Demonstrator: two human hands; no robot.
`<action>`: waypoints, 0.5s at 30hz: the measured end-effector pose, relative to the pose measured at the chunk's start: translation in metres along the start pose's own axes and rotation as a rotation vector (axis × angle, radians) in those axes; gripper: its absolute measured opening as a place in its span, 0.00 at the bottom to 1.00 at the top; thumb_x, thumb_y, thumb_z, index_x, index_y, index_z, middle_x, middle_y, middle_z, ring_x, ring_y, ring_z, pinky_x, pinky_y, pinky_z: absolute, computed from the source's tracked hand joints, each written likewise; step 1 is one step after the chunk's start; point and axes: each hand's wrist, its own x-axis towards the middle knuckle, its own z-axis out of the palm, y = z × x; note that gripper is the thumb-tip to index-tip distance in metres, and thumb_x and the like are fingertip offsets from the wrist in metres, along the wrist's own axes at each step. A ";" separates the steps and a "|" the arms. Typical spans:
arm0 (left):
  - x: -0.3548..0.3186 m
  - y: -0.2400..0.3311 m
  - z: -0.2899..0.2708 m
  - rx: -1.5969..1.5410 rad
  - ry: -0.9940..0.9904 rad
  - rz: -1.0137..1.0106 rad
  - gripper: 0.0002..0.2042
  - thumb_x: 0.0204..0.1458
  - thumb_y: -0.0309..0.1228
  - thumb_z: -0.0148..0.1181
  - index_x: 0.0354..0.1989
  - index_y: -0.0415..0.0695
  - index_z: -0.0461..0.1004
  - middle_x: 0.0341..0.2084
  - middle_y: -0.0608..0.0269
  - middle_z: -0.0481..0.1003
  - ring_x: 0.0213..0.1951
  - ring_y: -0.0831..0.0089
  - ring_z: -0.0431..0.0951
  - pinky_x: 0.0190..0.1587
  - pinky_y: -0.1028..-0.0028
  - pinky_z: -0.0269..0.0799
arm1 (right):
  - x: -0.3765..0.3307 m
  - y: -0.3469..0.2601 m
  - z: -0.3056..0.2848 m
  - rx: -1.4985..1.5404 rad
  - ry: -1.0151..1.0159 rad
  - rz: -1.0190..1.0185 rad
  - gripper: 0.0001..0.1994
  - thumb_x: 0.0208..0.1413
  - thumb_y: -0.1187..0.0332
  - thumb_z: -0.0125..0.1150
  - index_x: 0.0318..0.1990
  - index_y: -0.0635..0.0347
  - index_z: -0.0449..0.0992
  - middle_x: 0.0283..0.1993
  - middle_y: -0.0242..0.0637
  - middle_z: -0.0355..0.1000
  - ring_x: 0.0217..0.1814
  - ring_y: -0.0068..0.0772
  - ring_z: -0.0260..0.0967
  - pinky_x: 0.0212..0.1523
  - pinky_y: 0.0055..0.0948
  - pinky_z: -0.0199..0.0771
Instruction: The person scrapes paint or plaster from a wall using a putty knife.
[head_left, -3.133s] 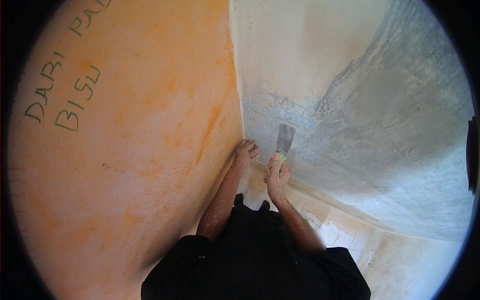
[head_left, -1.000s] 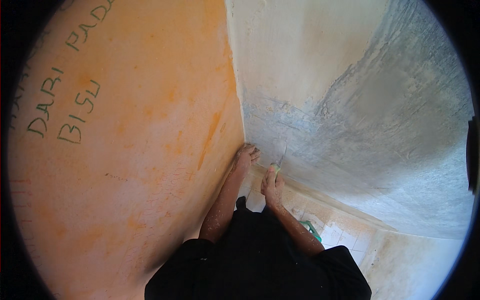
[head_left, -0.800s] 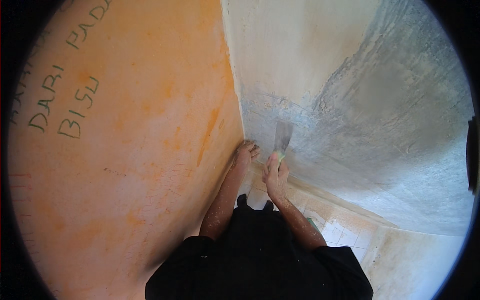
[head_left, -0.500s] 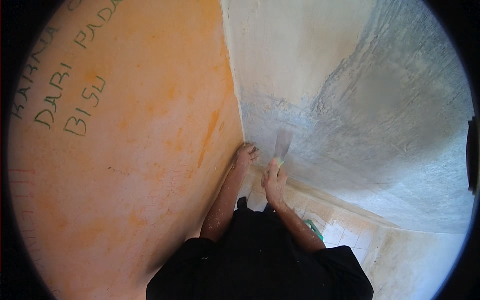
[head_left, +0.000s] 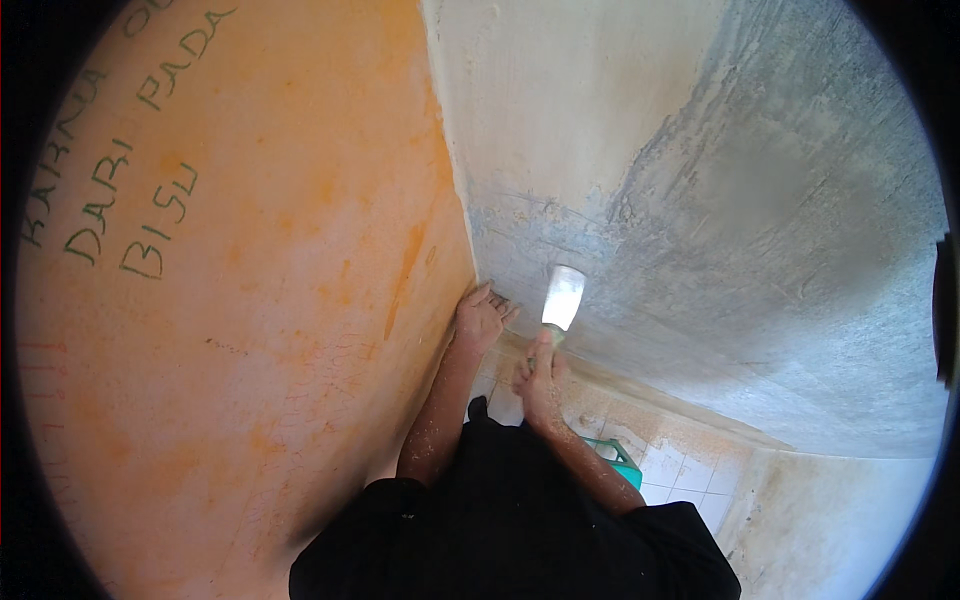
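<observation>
My right hand (head_left: 540, 380) grips the handle of a putty knife (head_left: 562, 298), whose wide pale blade lies flat against the grey and cream wall (head_left: 700, 180) just right of the inside corner. My left hand (head_left: 481, 318) rests with spread fingers on the wall at the corner, where the orange wall (head_left: 250, 300) meets the grey one. Both forearms are dusted with pale specks. The two hands are a hand's width apart.
The orange wall carries dark handwritten letters at the upper left. Below the grey wall lies a pale tiled floor (head_left: 680, 470), with a green object (head_left: 620, 462) partly hidden behind my right forearm. My dark clothing fills the lower middle.
The putty knife's blade has turned and shifted on the wall by the corner, edge-on a second ago and now showing its broad face. The left hand stays on the corner.
</observation>
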 end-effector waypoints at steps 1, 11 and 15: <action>-0.005 0.001 0.018 -0.026 0.010 -0.011 0.20 0.55 0.40 0.54 0.55 0.48 0.62 0.53 0.59 0.61 0.54 0.62 0.63 0.59 0.51 0.57 | 0.007 -0.001 -0.016 -0.100 0.033 -0.079 0.19 0.64 0.49 0.47 0.28 0.53 0.61 0.16 0.24 0.53 0.13 0.15 0.47 0.12 0.20 0.44; -0.014 0.001 0.039 -0.017 0.089 -0.007 0.27 0.55 0.46 0.52 0.60 0.47 0.57 0.59 0.57 0.55 0.56 0.59 0.57 0.63 0.49 0.49 | 0.000 -0.018 -0.015 -0.220 0.103 -0.137 0.20 0.65 0.49 0.45 0.27 0.52 0.60 0.15 0.23 0.51 0.12 0.15 0.46 0.12 0.20 0.43; -0.010 0.001 0.025 -0.040 0.059 -0.017 0.28 0.55 0.47 0.52 0.61 0.47 0.56 0.61 0.56 0.53 0.56 0.59 0.57 0.63 0.50 0.49 | -0.008 -0.025 -0.009 -0.193 0.036 -0.131 0.20 0.64 0.48 0.46 0.26 0.51 0.60 0.15 0.23 0.51 0.12 0.15 0.45 0.12 0.20 0.43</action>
